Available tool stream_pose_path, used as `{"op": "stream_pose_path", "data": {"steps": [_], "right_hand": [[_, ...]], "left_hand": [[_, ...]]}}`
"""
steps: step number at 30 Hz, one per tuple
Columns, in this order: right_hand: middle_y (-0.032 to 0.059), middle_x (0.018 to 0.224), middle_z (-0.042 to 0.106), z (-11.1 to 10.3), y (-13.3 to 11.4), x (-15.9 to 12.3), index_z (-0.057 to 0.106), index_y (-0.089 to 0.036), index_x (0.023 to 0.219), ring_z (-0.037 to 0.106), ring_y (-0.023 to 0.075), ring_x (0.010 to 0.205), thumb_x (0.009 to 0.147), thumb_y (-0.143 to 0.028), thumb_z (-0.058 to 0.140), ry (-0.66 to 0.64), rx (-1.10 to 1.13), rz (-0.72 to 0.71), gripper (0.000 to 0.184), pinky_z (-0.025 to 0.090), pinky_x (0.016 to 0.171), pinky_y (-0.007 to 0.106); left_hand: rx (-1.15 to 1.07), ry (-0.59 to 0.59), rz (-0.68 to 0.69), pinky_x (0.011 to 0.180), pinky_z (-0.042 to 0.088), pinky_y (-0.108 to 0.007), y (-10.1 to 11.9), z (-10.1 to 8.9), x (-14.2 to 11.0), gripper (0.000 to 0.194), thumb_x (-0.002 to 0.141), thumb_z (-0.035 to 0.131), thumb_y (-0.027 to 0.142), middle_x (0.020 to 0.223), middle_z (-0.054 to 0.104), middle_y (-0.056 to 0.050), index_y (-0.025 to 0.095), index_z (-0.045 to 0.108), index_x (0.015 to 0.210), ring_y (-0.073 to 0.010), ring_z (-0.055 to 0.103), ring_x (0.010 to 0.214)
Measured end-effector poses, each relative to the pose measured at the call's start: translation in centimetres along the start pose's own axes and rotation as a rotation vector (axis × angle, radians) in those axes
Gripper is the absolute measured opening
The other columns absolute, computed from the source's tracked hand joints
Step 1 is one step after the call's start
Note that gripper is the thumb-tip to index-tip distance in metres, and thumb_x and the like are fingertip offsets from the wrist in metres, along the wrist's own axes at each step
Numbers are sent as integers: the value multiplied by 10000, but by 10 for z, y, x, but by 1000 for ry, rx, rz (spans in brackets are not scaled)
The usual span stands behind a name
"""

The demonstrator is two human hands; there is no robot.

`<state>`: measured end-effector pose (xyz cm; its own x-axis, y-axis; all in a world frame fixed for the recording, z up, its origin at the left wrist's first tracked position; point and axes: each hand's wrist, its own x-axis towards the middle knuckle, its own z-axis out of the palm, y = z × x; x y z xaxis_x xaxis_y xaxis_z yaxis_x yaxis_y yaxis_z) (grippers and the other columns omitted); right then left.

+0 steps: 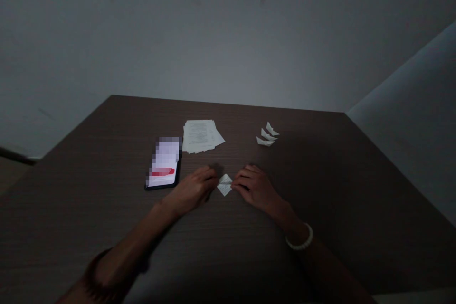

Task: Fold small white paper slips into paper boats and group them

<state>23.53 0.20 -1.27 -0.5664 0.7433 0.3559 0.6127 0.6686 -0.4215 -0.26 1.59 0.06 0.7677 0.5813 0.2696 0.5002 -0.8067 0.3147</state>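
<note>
A dark brown table [228, 247] with fine streaked grain across its top carries everything; taking a small folded paper [224, 189] as the clock's centre, though whether it rests fully on the top cannot be told, a phone [164, 161] lies at ten o'clock, lit screen up. Just beside the phone, at eleven, sheets [200, 136] printed with text lie in a loose, uneven pile, and at one o'clock three small white boats [268, 138] sit close together in a slanting row.

- L hand [197, 187] & R hand [257, 189] pinch folded paper [224, 187] at its 9 & 3 o'c
- Phone [164, 159] approx 10 o'c from it
- Printed sheets [199, 136], 11 o'c
- 3 paper boats [269, 137], 1 o'c
</note>
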Motion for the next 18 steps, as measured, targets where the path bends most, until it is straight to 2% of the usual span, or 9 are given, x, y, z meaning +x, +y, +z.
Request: {"op": "stream_pose_path", "data": {"steps": [5,9,18], "right_hand": [[37,854,676,1,-1,0,699,-200,843,533,195,850,912,-239,610,9,-21,6,119,397,790,342],[31,836,670,3,-1,0,689,-190,822,531,185,834,912,-244,615,25,-25,-6,128,395,780,329],[22,840,668,1,-3,0,695,-191,839,528,179,829,914,-239,615,28,-66,-27,119,390,766,323]], "left_hand": [[-174,60,-44,829,480,-361,5,10,3,181,913,550,194,984,610,-89,157,649,1060,-219,555,937],[-208,117,-105,782,469,-341,6,16,9,128,912,563,194,896,622,-67,163,686,927,-207,554,877],[-183,108,-27,765,458,-334,5,14,11,171,924,532,164,845,627,-63,161,700,889,-201,554,838]]}}
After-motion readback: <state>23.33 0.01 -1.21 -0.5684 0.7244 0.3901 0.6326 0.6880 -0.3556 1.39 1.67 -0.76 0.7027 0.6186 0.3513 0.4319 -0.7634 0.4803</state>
